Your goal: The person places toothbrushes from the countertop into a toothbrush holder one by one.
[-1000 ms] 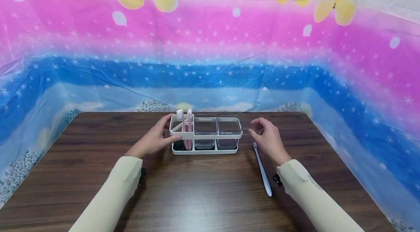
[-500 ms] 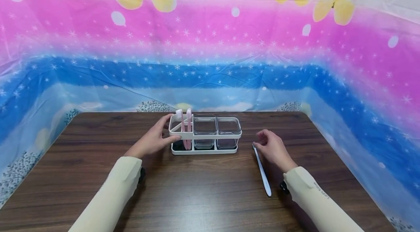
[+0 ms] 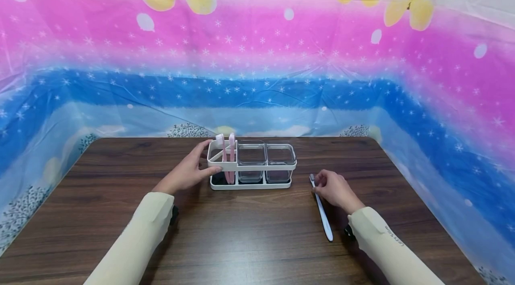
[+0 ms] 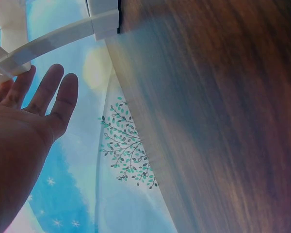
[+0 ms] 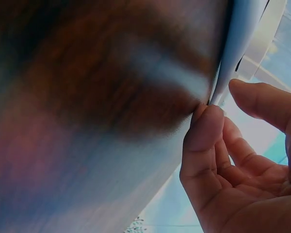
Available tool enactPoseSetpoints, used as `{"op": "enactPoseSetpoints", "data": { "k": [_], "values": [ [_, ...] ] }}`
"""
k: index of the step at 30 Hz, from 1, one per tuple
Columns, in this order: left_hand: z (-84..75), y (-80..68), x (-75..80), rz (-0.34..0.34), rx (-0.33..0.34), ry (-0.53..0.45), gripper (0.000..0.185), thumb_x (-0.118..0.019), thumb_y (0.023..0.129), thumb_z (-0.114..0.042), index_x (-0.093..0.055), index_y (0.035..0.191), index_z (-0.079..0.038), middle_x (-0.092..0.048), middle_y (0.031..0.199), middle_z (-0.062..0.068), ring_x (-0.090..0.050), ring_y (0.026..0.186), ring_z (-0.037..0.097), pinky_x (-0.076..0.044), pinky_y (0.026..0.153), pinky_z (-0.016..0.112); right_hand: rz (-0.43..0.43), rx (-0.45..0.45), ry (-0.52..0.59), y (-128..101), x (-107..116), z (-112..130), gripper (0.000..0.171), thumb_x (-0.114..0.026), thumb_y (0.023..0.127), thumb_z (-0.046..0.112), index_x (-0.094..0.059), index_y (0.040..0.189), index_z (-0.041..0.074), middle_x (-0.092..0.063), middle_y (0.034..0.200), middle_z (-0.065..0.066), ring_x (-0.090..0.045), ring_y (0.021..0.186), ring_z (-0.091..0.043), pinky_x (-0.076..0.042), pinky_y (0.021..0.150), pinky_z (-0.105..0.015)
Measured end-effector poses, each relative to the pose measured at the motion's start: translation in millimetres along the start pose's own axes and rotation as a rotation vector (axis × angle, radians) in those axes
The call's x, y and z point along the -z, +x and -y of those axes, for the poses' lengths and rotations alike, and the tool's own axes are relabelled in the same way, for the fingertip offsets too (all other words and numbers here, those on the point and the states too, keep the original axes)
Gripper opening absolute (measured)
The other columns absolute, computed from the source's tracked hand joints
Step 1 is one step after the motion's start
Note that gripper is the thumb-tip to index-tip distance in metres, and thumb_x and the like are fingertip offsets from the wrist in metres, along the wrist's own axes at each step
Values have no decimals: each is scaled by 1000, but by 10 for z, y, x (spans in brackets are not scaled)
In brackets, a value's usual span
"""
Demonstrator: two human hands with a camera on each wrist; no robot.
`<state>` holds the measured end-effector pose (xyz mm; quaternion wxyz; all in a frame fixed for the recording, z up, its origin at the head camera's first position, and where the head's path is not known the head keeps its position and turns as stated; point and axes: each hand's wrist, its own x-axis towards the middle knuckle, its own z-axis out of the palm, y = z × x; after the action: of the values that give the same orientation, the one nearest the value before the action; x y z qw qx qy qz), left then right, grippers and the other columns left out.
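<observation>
A white three-slot holder stands mid-table. Two pink toothbrushes stand upright in its left slot, and clear cups fill the middle and right slots. My left hand grips the holder's left end, thumb on the front rim and fingers behind; the left wrist view shows those fingers against the white rim. A white toothbrush lies flat on the table to the right of the holder. My right hand pinches it near its head end, and the right wrist view shows a fingertip and the thumb against the toothbrush.
The dark wooden table has rounded far corners. A pink and blue plastic sheet with cartoon figures walls it in at the back and both sides. Both forearms wear cream sleeves.
My right hand dropped from beside the holder down to the table and closed its fingers on the white toothbrush's head end. The left hand and holder stayed still.
</observation>
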<state>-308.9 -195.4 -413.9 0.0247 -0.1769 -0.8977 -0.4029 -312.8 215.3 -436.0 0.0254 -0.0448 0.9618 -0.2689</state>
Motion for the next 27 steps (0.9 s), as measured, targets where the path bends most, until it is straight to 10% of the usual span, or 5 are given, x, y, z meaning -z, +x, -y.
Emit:
{"op": "enactPoseSetpoints", "data": {
  "k": [27],
  "values": [
    [14, 20, 12, 2, -8, -6, 90, -67, 83, -50, -20, 149, -10, -41, 133, 16, -47, 116, 33, -43, 89, 55, -24, -68, 19, 37, 102, 112, 20, -68, 80, 11, -59, 94, -2, -59, 78, -7, -53, 63, -17, -45, 53, -30]
  ]
}}
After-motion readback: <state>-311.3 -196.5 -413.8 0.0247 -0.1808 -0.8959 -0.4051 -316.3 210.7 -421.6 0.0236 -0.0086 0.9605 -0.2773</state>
